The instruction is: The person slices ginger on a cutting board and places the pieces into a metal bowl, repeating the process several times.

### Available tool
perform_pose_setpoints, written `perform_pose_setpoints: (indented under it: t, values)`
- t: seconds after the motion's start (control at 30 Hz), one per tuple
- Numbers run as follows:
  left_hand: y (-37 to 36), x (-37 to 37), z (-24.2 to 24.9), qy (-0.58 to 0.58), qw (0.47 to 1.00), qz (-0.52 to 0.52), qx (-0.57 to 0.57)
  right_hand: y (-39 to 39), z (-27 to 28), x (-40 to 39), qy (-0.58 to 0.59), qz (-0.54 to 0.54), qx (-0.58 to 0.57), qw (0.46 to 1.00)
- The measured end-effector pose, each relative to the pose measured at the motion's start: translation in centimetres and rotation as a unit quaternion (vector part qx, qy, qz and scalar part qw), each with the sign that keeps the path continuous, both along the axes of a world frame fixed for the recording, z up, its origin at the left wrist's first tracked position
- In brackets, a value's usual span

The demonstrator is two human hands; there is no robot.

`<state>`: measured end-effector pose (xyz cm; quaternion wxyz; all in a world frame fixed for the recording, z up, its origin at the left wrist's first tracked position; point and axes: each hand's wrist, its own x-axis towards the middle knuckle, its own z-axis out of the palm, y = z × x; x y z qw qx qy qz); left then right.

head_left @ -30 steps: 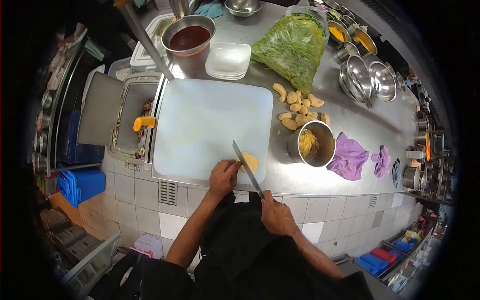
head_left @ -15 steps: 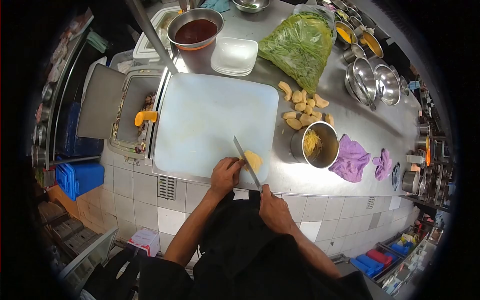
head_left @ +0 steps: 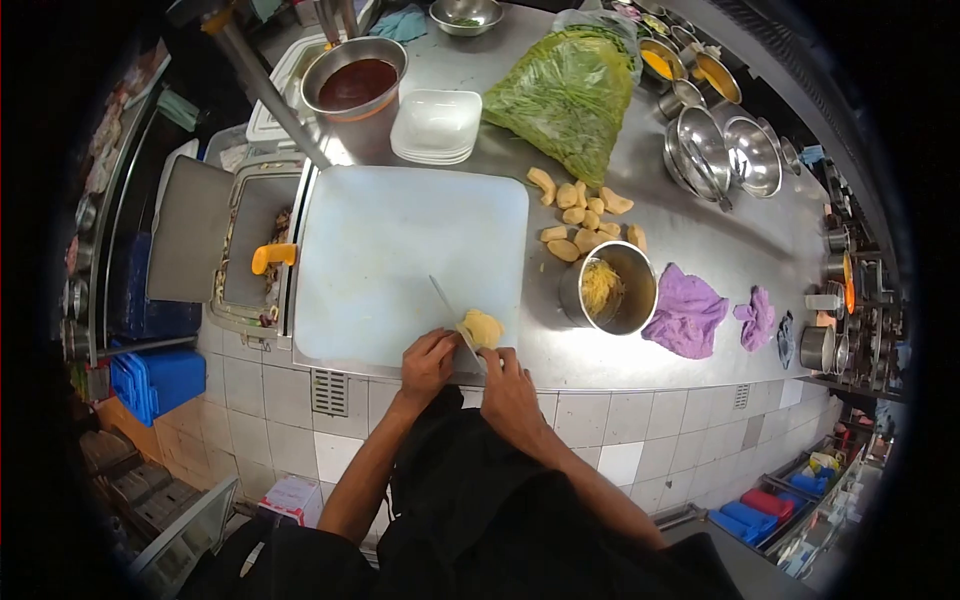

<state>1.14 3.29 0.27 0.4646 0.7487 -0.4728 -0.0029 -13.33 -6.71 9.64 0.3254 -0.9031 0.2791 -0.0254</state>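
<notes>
A knife [head_left: 443,294] is in my right hand [head_left: 512,397], fingers closed on its handle, blade angled up and left over the white cutting board [head_left: 400,240]. Beside the blade, on its right, lies a small heap of pale yellow slices, apparently ginger [head_left: 482,327]. On the blade's left is my left hand [head_left: 428,362], fingers bent and pressed together near the board's front edge; whatever they pinch is hidden. Several peeled ginger pieces [head_left: 573,216] lie right of the board. In front of them, a steel pot [head_left: 646,290] holds thin yellow shreds [head_left: 601,286].
Purple cloths [head_left: 690,312] lie right of the pot. Behind the board are stacked white dishes [head_left: 435,125], a bowl of dark red liquid [head_left: 355,85] and a bag of greens [head_left: 560,100]. Left stands an open bin [head_left: 228,250] beside an orange-handled tool [head_left: 273,257].
The view has shifted, so the table sits farther left. The knife blade has turned and now shows narrower, nearly edge-on. My right hand has come closer to the heap of slices.
</notes>
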Motion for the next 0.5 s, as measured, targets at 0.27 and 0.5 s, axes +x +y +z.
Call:
perform_pose_setpoints:
  t: [0.27, 0.5]
  values:
    - [0.2, 0.2, -0.2, -0.027, 0.999, -0.031, 0.003, -1.7, -1.2, 0.8, 0.004, -0.018, 0.165, 0.986]
    - [-0.3, 0.5, 0.7, -0.082, 0.996, -0.032, 0.022, -1.2, 0.7, -0.5, 0.064, 0.02, 0.041, 0.997]
